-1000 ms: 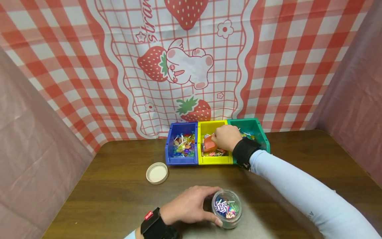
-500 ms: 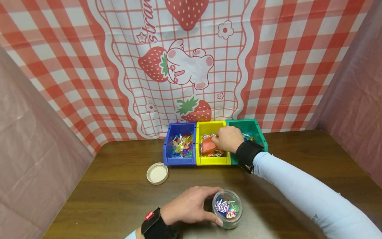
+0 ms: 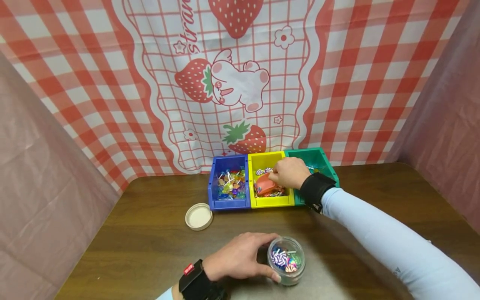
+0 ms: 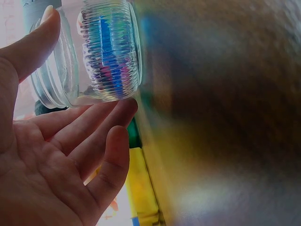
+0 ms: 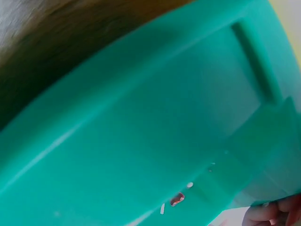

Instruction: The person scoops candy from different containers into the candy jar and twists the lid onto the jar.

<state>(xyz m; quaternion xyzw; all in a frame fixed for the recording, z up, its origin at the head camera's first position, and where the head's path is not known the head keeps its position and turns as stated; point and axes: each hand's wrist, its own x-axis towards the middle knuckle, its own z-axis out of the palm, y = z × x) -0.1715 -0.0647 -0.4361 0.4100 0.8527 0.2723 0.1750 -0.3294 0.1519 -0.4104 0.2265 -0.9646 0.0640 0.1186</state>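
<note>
1. The right hand (image 3: 292,173) is closed; it grips an orange scoop (image 3: 265,184), whose handle is mostly covered by the fingers.
2. This scoop is inside the yellow bin (image 3: 271,202), tilted, with its bowl among small colourful candies (image 3: 277,191); a few purple-and-white swirl pieces (image 3: 262,171) lie behind it.
3. The left hand (image 3: 241,256) holds a glass jar (image 3: 290,280) from its left side, with the thumb at the near side and the fingers at the far side.
4. The jar stands upright on the brown table (image 3: 150,246), without its cover, and contains swirl lollipops (image 3: 279,259) and blue and green pieces.
5. The yellow bin is the middle of 3 bins, which stand side by side: the blue bin (image 3: 230,204) at its left, with mixed candies and white sticks, and the green bin (image 3: 305,155) at its right, partly hidden by the right hand.
6. A round cream lid (image 3: 199,216) lies on the table, in front of the blue bin, at its left corner.
7. Behind the bins hangs a red-and-white checked cloth (image 3: 360,83) with strawberries.
</note>
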